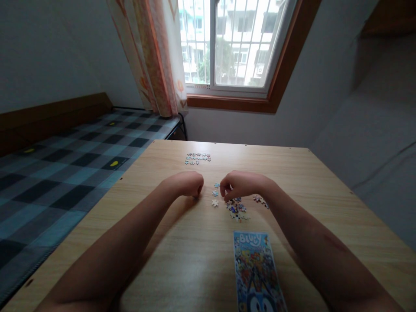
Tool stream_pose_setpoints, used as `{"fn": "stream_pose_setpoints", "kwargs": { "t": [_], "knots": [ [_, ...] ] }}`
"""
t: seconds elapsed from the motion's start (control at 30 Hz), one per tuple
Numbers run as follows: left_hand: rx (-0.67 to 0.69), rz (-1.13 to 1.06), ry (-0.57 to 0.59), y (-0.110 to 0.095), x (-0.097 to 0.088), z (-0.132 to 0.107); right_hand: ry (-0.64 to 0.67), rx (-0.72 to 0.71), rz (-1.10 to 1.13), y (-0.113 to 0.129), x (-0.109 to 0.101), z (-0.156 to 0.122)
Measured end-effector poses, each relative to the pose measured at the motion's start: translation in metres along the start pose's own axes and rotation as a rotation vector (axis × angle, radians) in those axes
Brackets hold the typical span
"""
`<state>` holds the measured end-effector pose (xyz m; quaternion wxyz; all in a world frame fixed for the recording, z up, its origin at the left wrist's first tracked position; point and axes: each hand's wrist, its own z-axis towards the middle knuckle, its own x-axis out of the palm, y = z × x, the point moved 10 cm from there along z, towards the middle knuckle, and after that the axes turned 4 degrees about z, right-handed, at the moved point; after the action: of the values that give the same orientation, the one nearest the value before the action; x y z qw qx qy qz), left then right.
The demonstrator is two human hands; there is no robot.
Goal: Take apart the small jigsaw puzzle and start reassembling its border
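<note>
Daylight enters through the far window [242,52], whose panes glare almost white, while the left wall [48,52] and right wall [328,82] sink into dim grey. The tabletop [185,268] carries a pale sheen, with soft shadows beside the left forearm [123,238] and right forearm [312,238]. Wide-angle stretch tilts lines toward the edges, and the small puzzle pieces [238,209] look too soft for fine detail.

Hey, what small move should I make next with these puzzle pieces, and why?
I'd probably lift one piece from the mixed pile with your right hand: it's at the pile's far edge, and three loose pieces lie apart in a column just to its left. Whether your left hand holds anything, I can't tell.
</note>
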<state>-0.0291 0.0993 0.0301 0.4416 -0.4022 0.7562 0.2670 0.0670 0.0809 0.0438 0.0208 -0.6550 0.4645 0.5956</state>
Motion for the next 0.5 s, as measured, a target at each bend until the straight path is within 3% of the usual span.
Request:
{"fn": "stream_pose_setpoints", "kwargs": {
  "t": [0.27,0.5],
  "knots": [
    [-0.005,-0.035,0.0,0.005,0.0,0.003,0.214,0.329,-0.104,-0.033,0.019,-0.02],
    [-0.01,-0.044,0.003,0.007,0.002,0.003,0.192,0.289,-0.085,-0.033,0.018,-0.016]
  ]
}}
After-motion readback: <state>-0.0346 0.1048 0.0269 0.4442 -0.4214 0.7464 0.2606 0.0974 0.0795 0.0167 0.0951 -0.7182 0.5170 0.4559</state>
